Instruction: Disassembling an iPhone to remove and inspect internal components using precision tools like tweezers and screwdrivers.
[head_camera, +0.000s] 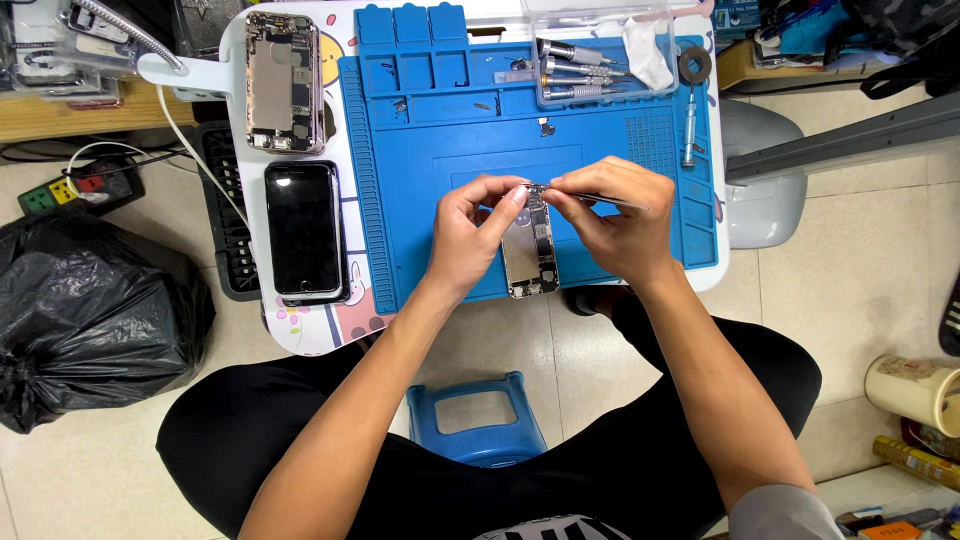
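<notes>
The opened phone chassis (530, 250) lies on the blue work mat (420, 200), between the two hands; the left hand (470, 235) is closed on its upper left edge, thumb and forefinger pinching the top corner; the right hand (615, 220) is closed around metal tweezers (600, 200), whose tips meet the top edge of the chassis just beside the left fingertips.

Hazards, as judged:
- The tweezer tips rest on a small part at the top edge; too tight a pinch could bend or tear it; too light a pinch could let it spring away onto the mat or the floor.
- The chassis is steadied at one corner only; pressure from the right hand could pivot it.
- Tiny loose parts (545, 128) lie on the mat beyond the hands; a sweep of the wrist could scatter them.

Count:
- Opened chassis: two; one between the hands, a second chassis (284, 80) far to the left of the left hand.
- Black-screened phone (303, 230): one, left of the left hand.
- Screwdrivers in the clear tray (575, 70) beyond the right hand: three; one loose driver (689, 130) to its right.
- Tweezers: one pair.
</notes>
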